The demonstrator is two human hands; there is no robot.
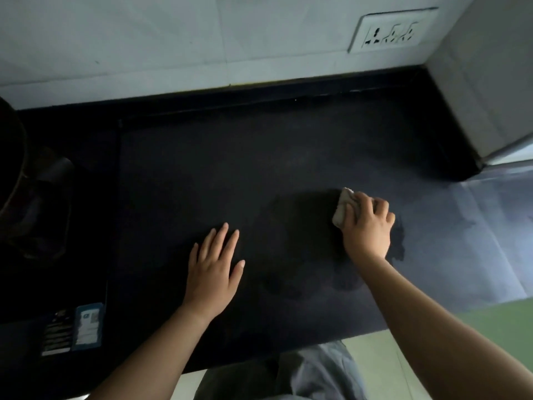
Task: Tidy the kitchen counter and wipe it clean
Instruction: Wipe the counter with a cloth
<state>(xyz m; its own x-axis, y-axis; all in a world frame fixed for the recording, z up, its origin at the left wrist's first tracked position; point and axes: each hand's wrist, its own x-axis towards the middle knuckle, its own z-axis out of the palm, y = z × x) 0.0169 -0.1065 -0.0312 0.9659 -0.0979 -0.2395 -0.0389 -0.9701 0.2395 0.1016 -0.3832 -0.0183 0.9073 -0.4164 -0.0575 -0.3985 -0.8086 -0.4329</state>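
Note:
The black kitchen counter [219, 174] fills the middle of the head view. My right hand [367, 226] presses a small pale cloth [341, 206] flat onto the counter at the right, with the fingers curled over it. Dark wet smears spread around and below the cloth. My left hand [215, 269] lies flat on the counter near the front edge, fingers spread and holding nothing.
A dark stove with a dark pot [11, 157] stands at the left, stickers [86, 327] on its front. A white tiled wall with a socket plate [392, 30] runs behind. A grey appliance corner [484, 90] juts in at right. The counter's front edge is close to my body.

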